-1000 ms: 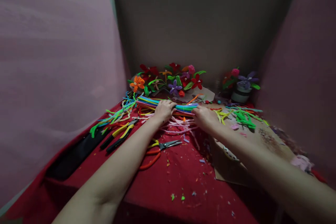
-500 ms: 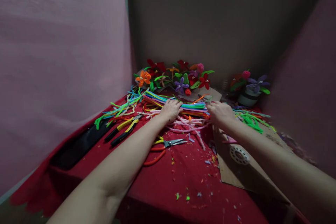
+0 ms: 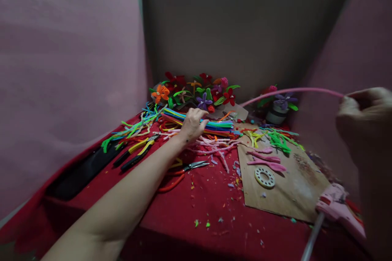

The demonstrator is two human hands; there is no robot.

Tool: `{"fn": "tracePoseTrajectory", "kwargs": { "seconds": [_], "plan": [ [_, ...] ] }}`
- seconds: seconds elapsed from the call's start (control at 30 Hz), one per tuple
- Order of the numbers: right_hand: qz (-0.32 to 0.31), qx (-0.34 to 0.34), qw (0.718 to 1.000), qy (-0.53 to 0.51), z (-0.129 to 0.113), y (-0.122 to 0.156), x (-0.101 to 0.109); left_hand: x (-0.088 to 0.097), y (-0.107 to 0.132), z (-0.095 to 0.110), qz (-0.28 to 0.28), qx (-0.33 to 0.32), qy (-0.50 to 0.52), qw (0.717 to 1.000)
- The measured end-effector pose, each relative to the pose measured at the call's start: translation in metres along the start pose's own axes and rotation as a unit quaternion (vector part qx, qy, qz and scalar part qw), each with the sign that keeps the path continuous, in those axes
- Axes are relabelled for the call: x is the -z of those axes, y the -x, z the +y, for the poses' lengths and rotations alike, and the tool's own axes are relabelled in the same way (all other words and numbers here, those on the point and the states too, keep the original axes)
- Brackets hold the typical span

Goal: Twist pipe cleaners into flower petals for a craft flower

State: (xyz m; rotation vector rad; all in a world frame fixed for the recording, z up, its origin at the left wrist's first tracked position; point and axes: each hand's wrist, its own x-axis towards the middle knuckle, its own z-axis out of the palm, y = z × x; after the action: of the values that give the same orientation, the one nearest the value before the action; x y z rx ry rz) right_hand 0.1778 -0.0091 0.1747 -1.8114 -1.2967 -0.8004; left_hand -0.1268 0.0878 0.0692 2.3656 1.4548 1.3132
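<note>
My right hand [image 3: 367, 118], raised at the right, pinches one end of a long pink pipe cleaner [image 3: 294, 89]. The stem arches leftward in front of the flowers. My left hand [image 3: 193, 125] is closed over a bundle of many-coloured pipe cleaners [image 3: 220, 126] on the red cloth, its fingertips partly hidden. Loose pale pink pipe cleaners [image 3: 211, 144] lie just below that hand. Scissors with red and yellow handles [image 3: 196, 165] and yellow-black pliers [image 3: 137, 152] rest near my left forearm.
Pipe-cleaner flowers [image 3: 202, 100] stand at the back, more in a white pot [image 3: 276, 115]. A board [image 3: 294, 191] at right carries pink pieces [image 3: 268, 165] and a white ring [image 3: 265, 177]. A pink glue gun [image 3: 337, 204] lies at its corner. A black tray-like object [image 3: 82, 173] is left.
My right hand has drawn a pink pipe cleaner away from the bundle, up and to the right. My left hand stays at the bundle. The board and glue gun have come into clearer view.
</note>
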Motion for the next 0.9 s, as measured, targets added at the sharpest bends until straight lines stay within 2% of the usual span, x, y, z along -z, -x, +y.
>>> {"fn": "tracePoseTrajectory", "kwargs": {
  "seconds": [0.03,0.07,0.1,0.17,0.2,0.27,0.33,0.37,0.43,0.5,0.53,0.57,0.6,0.67,0.7,0.73,0.83,0.87,0.9],
  "plan": [
    [0.039,-0.046,0.994,-0.09,-0.004,0.005,0.005,0.002,0.002,0.014,-0.034,0.033,0.093,0.995],
    [0.033,-0.076,0.98,-0.181,-0.01,0.011,0.009,0.002,0.005,0.028,-0.102,0.074,0.201,0.971],
    [0.008,-0.092,0.956,-0.278,-0.017,0.017,0.011,0.002,0.008,0.042,-0.179,0.115,0.304,0.928],
    [-0.098,-0.098,0.892,-0.429,-0.032,0.03,0.01,-0.001,0.014,0.065,-0.27,0.174,0.466,0.825],
    [-0.144,-0.097,0.864,-0.472,-0.038,0.037,0.007,-0.002,0.016,0.073,-0.271,0.188,0.527,0.783],
    [-0.235,-0.079,0.832,-0.497,-0.045,0.048,-0.003,-0.002,0.017,0.083,-0.218,0.21,0.628,0.717],
    [-0.314,-0.06,0.804,-0.501,-0.046,0.057,-0.015,0.002,0.016,0.082,-0.143,0.223,0.688,0.675],
    [-0.343,-0.06,0.791,-0.502,-0.044,0.059,-0.02,0.005,0.015,0.079,-0.11,0.227,0.703,0.665],
    [-0.373,-0.073,0.772,-0.509,-0.04,0.062,-0.031,0.009,0.013,0.071,-0.057,0.231,0.709,0.663],
    [-0.341,-0.119,0.757,-0.545,-0.037,0.062,-0.041,0.011,0.013,0.064,-0.006,0.244,0.7,0.671],
    [-0.319,-0.16,0.736,-0.575,-0.037,0.063,-0.046,0.011,0.013,0.062,0.02,0.253,0.695,0.672],
    [-0.305,-0.211,0.697,-0.614,-0.038,0.063,-0.051,0.009,0.014,0.062,0.042,0.261,0.691,0.673],
    [-0.324,-0.259,0.64,-0.646,-0.04,0.065,-0.056,0.007,0.016,0.063,0.06,0.266,0.687,0.674],
    [-0.419,-0.305,0.517,-0.681,-0.048,0.07,-0.063,-0.001,0.02,0.069,0.076,0.263,0.68,0.681],
    [-0.457,-0.31,0.473,-0.686,-0.053,0.074,-0.065,-0.005,0.022,0.073,0.071,0.257,0.675,0.688],
    [-0.477,-0.312,0.445,-0.691,-0.058,0.079,-0.067,-0.01,0.026,0.076,0.059,0.251,0.668,0.698],
    [-0.485,-0.281,0.399,-0.726,-0.072,0.091,-0.07,-0.023,0.037,0.085,-0.012,0.238,0.637,0.733],
    [-0.475,-0.275,0.396,-0.736,-0.075,0.095,-0.07,-0.026,0.04,0.086,-0.033,0.235,0.622,0.746],
    [-0.462,-0.273,0.405,-0.74,-0.076,0.098,-0.071,-0.028,0.042,0.087,-0.047,0.234,0.605,0.759]
  ]
}}
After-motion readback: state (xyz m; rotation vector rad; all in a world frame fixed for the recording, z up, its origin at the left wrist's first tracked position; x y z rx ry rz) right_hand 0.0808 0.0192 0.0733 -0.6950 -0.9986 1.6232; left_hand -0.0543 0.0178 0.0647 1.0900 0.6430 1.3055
